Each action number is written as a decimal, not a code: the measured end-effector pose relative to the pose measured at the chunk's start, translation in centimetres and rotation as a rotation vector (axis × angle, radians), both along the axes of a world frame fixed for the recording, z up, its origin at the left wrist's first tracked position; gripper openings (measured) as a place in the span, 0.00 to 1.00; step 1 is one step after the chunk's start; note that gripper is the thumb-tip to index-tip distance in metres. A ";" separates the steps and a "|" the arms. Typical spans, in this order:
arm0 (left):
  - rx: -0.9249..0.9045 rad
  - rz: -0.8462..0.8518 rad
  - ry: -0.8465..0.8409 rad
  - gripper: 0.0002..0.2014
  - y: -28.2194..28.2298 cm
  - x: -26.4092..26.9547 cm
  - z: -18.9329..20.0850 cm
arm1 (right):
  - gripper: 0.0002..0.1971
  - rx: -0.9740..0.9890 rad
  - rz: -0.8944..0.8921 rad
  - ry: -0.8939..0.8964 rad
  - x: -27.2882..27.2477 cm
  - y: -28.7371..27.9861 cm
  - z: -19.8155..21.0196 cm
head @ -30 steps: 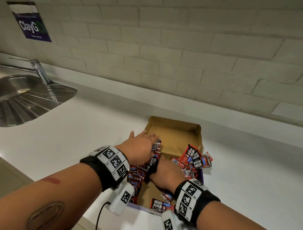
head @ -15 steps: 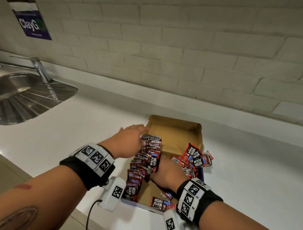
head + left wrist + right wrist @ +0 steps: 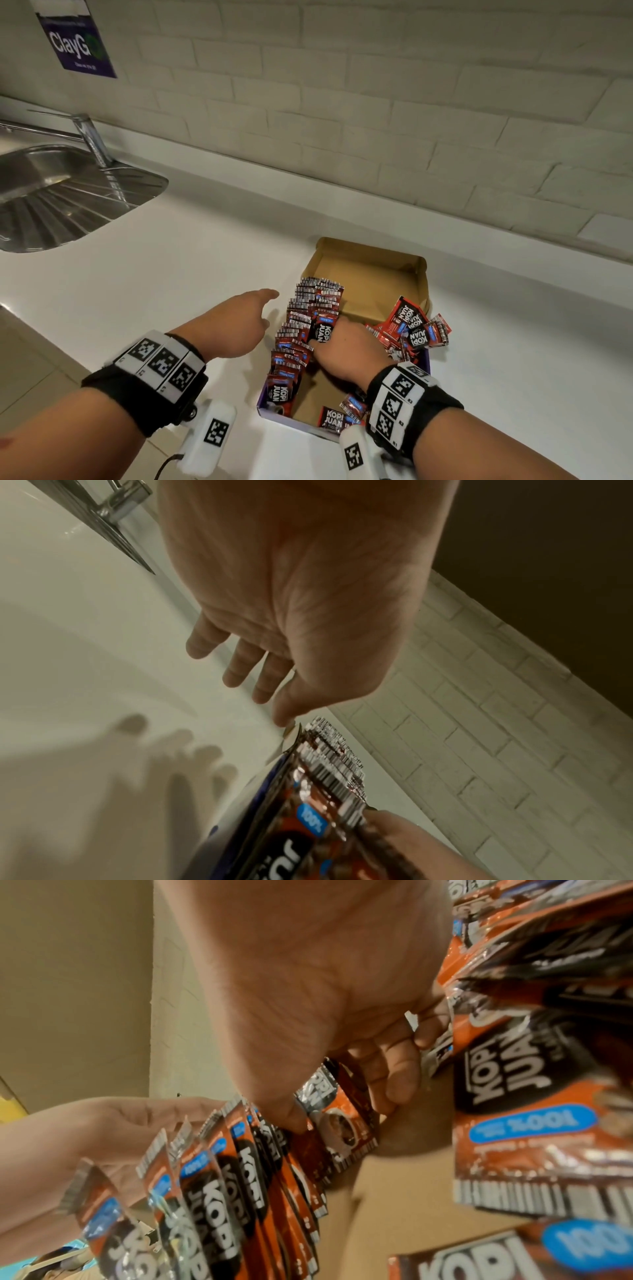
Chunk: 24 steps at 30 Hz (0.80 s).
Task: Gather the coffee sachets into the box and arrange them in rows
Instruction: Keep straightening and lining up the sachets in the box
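A brown cardboard box (image 3: pixel 370 274) lies open on the white counter. A row of red-and-black coffee sachets (image 3: pixel 308 318) stands on edge along its left side. A loose pile of sachets (image 3: pixel 414 325) leans at its right wall, and a few sachets (image 3: pixel 334 416) lie flat at the near end. My right hand (image 3: pixel 346 349) is inside the box, thumb against the row (image 3: pixel 240 1164) and fingers curled round a sachet, with the pile (image 3: pixel 514 1083) beside it. My left hand (image 3: pixel 236 329) hovers over the counter left of the box, fingers (image 3: pixel 240 674) straight, holding nothing.
A steel sink (image 3: pixel 51 195) with a tap (image 3: pixel 90 137) sits at the far left. A brick wall with a purple poster (image 3: pixel 77 37) runs behind. The counter's front edge (image 3: pixel 68 353) drops off at the lower left.
My left hand has come off the sachet row and moved left, out of the box. The row now stands uncovered. My right hand has stayed against the row.
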State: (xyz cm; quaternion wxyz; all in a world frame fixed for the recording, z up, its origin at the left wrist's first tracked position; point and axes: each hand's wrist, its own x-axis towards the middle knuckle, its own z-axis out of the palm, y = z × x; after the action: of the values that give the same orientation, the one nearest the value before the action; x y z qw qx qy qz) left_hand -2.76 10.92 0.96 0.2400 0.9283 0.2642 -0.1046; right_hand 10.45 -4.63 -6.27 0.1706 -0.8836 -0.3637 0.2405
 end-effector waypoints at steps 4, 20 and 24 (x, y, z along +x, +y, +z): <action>-0.014 0.001 -0.026 0.28 -0.4 -0.4 -0.2 | 0.33 -0.020 -0.066 -0.016 -0.3 0.3 0.0; -0.481 0.318 -0.336 0.19 -1.6 -4.9 -1.6 | 0.22 0.308 -0.244 0.132 -1.6 -5.6 6.1; -0.902 0.517 -0.499 0.30 -3.1 -6.0 -2.3 | 0.17 0.374 -0.428 0.734 -3.1 -6.0 5.2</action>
State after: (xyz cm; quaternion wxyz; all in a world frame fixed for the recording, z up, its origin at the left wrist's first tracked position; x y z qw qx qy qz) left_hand -8.79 7.81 -1.38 0.6849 0.6360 0.3471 0.0771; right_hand 7.34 -10.61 -1.09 0.4903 -0.7493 -0.1261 0.4270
